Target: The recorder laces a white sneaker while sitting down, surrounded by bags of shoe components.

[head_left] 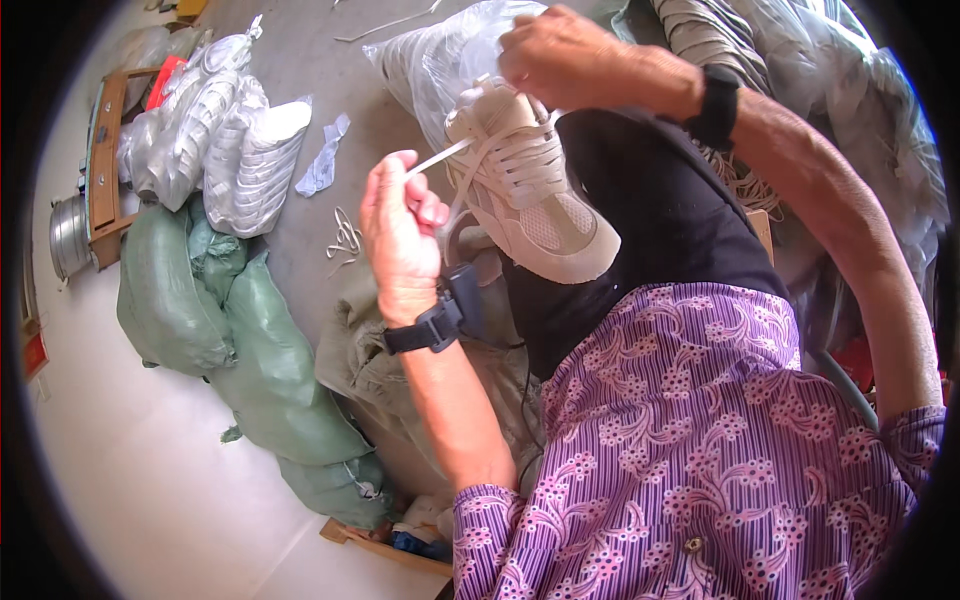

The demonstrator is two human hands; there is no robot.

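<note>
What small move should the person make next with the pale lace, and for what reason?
Perhaps the left hand should draw the lace gently a little further outward: it is pinched there and runs straight to the shoe, where the upper crossings look looser than the flat rows nearer the toe.

The left hand (397,237) pinches a white lace (440,157) — running to a beige shoe (548,222).

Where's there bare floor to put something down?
The grey floor looks bare between the white bundles and the clear bag, beyond the plastic scrap. A smaller patch lies between that scrap and the loose laces. It's crowded around the shoe and the green sacks.
</note>
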